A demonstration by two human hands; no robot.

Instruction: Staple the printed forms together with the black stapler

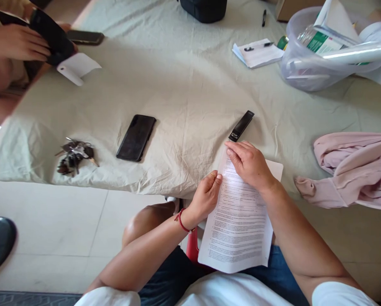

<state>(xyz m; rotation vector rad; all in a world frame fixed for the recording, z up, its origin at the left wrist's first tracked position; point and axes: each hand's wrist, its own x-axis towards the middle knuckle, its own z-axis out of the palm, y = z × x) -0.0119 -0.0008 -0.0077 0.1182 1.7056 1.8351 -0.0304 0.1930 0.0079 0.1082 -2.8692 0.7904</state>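
Printed sheets of paper (pixel 241 225) reach from the table's edge down over my lap, with small text on the top page. My left hand (pixel 207 191) is closed on their left edge, thumb on top; a red cord bracelet circles that wrist. Across the upper part of the paper lies my right hand (pixel 249 163), its thumb and fingers closed at the top left corner. Just beyond those fingertips is a slim black stapler (pixel 241 125) on the cloth. I cannot tell whether the paper touches it.
A black phone (pixel 136 138) and a bunch of keys (pixel 75 155) lie leftward on the cloth-covered table (pixel 177 93). Another person's hand (pixel 21 42) holds a black device with white paper. Rightward are a notepad (pixel 260 53), a clear plastic basket (pixel 305 72) and pink cloth (pixel 352 170).
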